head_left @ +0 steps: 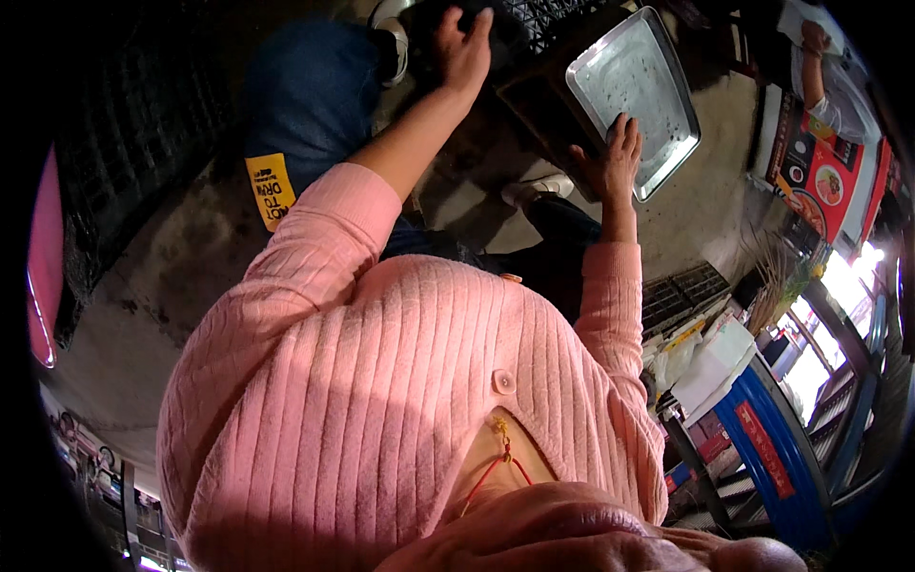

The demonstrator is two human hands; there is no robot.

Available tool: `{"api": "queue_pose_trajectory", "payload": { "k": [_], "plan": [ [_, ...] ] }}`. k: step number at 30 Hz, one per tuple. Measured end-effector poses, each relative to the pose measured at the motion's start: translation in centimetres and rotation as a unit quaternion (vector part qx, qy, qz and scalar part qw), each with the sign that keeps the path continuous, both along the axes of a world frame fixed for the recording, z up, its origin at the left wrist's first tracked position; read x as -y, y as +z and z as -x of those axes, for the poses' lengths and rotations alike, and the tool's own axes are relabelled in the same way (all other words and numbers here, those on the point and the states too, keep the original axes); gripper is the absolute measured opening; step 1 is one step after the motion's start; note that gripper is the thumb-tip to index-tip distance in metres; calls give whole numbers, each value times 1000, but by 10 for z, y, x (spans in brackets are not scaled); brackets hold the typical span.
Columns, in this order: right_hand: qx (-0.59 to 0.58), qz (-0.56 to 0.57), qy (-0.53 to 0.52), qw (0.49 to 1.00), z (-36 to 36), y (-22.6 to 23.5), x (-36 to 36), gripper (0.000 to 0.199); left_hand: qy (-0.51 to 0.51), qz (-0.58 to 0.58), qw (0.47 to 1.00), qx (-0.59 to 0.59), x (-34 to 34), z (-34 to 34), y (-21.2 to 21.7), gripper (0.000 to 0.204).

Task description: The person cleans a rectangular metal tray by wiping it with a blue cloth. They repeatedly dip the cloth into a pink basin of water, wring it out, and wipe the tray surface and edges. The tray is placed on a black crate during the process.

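The right hand [615,157] rests with fingers spread flat on the near edge of a metal tray [634,95], touching it rather than closing around it. The tray lies bare on a dark stand [534,105], right of centre and far from the body. The left hand [465,48] reaches to the far side and lies open against a black crate [543,19], with nothing in its grip. By my judgement the work is at an early stage: the tray holds nothing and neither hand has lifted anything.
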State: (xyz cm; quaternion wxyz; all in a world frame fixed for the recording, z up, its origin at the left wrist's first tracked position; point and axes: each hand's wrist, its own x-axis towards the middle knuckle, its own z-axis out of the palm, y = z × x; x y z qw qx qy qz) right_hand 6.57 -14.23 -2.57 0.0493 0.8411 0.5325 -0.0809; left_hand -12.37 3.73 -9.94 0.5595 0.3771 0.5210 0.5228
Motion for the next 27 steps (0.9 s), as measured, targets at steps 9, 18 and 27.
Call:
{"api": "queue_pose_trajectory", "payload": {
  "k": [9, 18, 27],
  "plan": [
    [56, -53, -23, 997, -2, -26, 9, 82, -220, -41, 971, -89, -122, -109, 61, 28],
    [33, -53, -67, 996, 10, -20, 1, 80, -563, -83, 816, -97, -142, -224, -27, 54],
    [44, -62, -77, 994, 11, -22, 9, 82, -526, -81, 830, -167, -93, -168, -65, 49]
  ]
}}
